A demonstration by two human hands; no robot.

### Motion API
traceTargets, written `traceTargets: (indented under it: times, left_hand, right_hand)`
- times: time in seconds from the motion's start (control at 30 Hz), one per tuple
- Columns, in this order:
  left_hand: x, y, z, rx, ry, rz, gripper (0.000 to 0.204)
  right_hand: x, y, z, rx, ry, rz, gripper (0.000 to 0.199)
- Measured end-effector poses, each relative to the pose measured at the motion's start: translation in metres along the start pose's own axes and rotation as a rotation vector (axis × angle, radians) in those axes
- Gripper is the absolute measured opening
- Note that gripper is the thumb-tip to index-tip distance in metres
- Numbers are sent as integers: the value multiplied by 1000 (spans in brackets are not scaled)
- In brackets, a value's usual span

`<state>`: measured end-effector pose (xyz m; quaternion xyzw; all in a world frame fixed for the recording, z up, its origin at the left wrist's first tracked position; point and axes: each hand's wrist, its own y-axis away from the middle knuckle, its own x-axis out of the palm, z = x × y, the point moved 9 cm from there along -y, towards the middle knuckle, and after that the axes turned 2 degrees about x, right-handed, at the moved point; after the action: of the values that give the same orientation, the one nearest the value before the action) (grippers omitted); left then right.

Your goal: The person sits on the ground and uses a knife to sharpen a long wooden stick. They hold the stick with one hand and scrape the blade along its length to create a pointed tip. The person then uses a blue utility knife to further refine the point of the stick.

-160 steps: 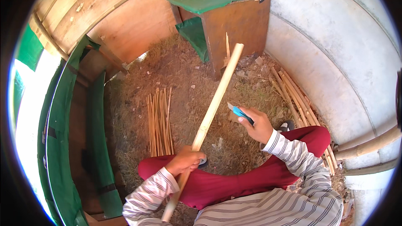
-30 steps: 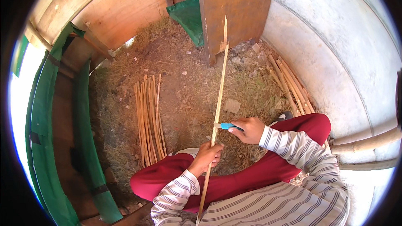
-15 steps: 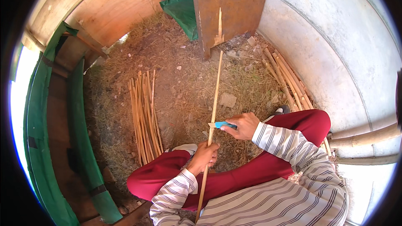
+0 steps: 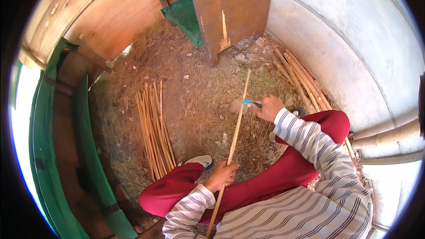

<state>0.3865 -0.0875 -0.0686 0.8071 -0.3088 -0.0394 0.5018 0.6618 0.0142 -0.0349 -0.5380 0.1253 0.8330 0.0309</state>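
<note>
A long, pale strip of bamboo or wood (image 4: 238, 132) slants up and away from my lap. Around its lower part my left hand (image 4: 222, 175) is closed, just above my crossed legs. My right hand (image 4: 268, 108) grips a blue-handled cutter knife (image 4: 253, 103) against the strip's upper part. The blade is too small to make out clearly. The far tip of the strip points toward the brown wooden cabinet.
On the ground to the left lies a bundle of thin sticks (image 4: 153, 128). Thicker poles (image 4: 305, 79) rest along the pale wall at right. A brown cabinet (image 4: 237, 13) stands ahead, and a green-covered bench (image 4: 88, 141) lines the left side.
My right hand has moved the knife up the strip, away from my body. The strip now leans more to the right, and my left hand sits slightly lower in view.
</note>
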Motion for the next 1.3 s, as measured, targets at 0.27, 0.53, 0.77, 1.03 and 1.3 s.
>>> traceTargets:
  times: [0.27, 0.53, 0.77, 1.03, 1.3]
  left_hand:
    - [7, 15, 15, -61, -74, 42, 20]
    - [10, 17, 6, -87, -120, 82, 21]
    - [0, 12, 0, 5, -67, 85, 28]
    - [-16, 14, -21, 121, -69, -28, 34]
    - [-29, 11, -28, 322, -177, -247, 20]
  right_hand:
    - [-24, -19, -62, 326, -136, -5, 54]
    - [-52, -15, -95, 470, -113, -327, 55]
    - [-53, 19, 7, -11, -267, -177, 47]
    - [3, 88, 105, -374, -305, -44, 37]
    - [10, 77, 112, -405, -152, -47, 41]
